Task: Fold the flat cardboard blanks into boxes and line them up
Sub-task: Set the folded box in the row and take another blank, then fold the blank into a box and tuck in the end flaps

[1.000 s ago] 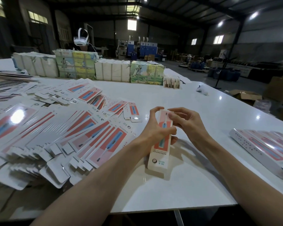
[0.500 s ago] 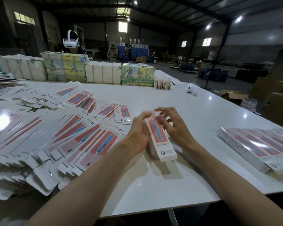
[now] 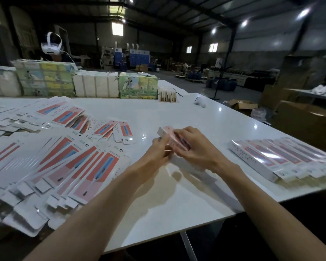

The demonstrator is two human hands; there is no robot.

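A long, narrow white and pink box (image 3: 165,133) is held over the middle of the white table (image 3: 177,200), its far end sticking out past my fingers and blurred by motion. My left hand (image 3: 158,149) grips its left side. My right hand (image 3: 193,146) curls over its top and right side, hiding most of the box. A big fanned heap of flat blanks (image 3: 68,166), white with red and blue print, covers the table's left half. A row of folded boxes (image 3: 275,159) lies side by side at the right edge.
Wrapped stacks of packs (image 3: 94,85) stand along the table's far side, with a small bundle of cards (image 3: 167,94) and a white object (image 3: 199,102) beyond. A person wearing a white headset (image 3: 51,46) is behind them. Cardboard cartons (image 3: 305,119) sit on the floor at right.
The box has gone from standing on end to lying nearly flat in my hands. Both hands shifted along it and now cover most of it. My view turned slightly.
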